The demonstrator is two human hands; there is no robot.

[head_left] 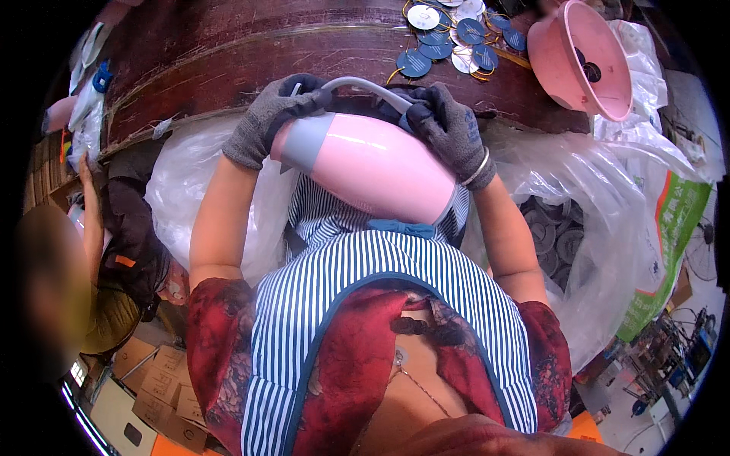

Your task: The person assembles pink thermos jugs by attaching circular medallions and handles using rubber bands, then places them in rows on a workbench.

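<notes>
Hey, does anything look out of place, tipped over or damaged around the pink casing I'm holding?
Only the pink plastic basin at the table's far right: it lies tipped on its side. The glossy pink oval casing between both gloved hands shows no visible damage.

Glossy pink oval housing [380, 169] with grey collar [306, 142], lying tilted across the lap; grey curved tube [365, 83] arching over the top.

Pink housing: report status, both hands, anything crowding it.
Left hand and right hand, both gloved, grip the pink housing at its grey end. Grey cord arcs between them. Clear plastic bags crowd both sides.
</notes>
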